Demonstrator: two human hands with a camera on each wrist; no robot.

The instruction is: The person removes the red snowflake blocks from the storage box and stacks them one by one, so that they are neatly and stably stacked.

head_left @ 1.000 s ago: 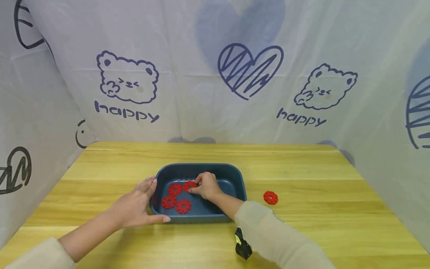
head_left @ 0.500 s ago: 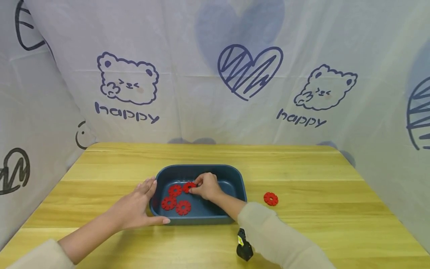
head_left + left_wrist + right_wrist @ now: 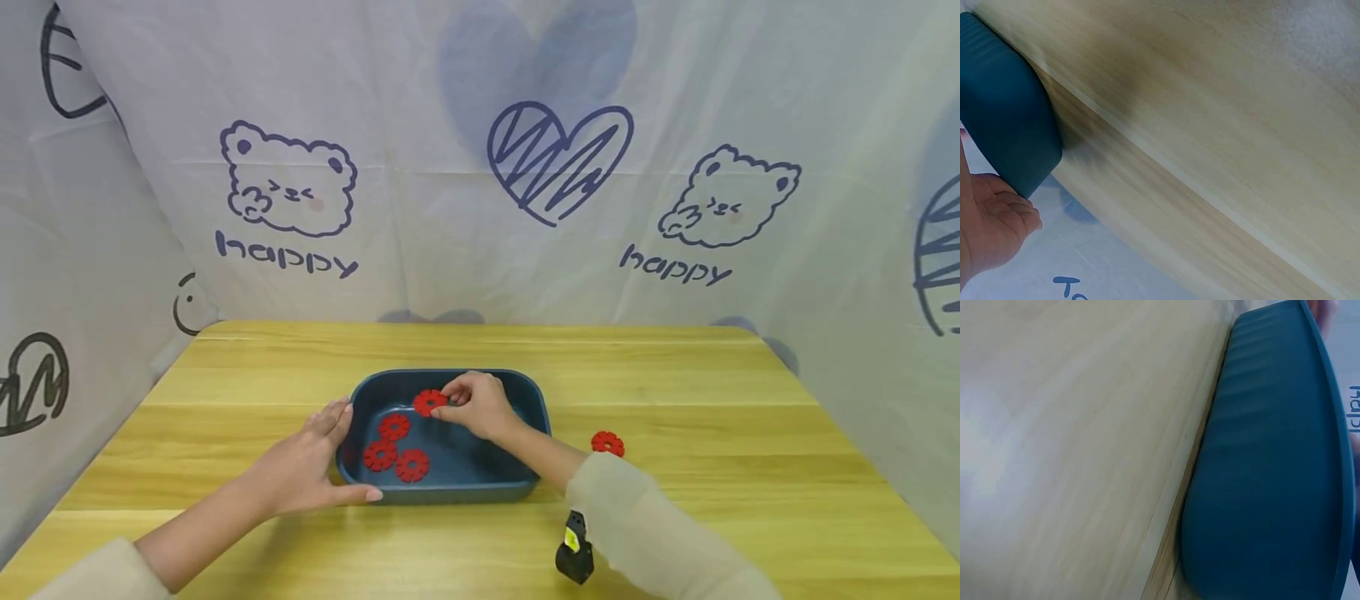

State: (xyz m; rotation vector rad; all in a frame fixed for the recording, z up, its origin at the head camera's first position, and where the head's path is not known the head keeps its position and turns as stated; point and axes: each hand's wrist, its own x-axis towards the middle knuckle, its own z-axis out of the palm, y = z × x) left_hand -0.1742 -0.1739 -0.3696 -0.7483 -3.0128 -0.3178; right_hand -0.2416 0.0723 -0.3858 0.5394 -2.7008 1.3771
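A dark blue rectangular bin [image 3: 480, 493] sits on the wooden table. My left hand [image 3: 311, 462] braces its left end, straight fingers along the side and thumb across the front corner. In the left wrist view, my left hand [image 3: 999, 219] touches the bin's wall [image 3: 1010, 100] near the rim. Over the bin's back part, my right hand [image 3: 483, 406] pinches a red notched interlocking disc [image 3: 429, 403] between thumb and fingers. Three more red discs [image 3: 381, 455] lie grouped on the bin's floor at the left. The right wrist view shows mostly the bin's outer wall [image 3: 1266, 462].
Another red disc [image 3: 607, 443] lies on the table [image 3: 712, 400] to the right of the bin, near my right sleeve. A black device with a yellow mark [image 3: 575, 550] shows under my right forearm. A white printed cloth [image 3: 420, 208] hangs behind the table.
My right hand has lifted the pinched red disc up from the bin's floor, moving slightly back and to the right. The left hand stays at the bin's left end.
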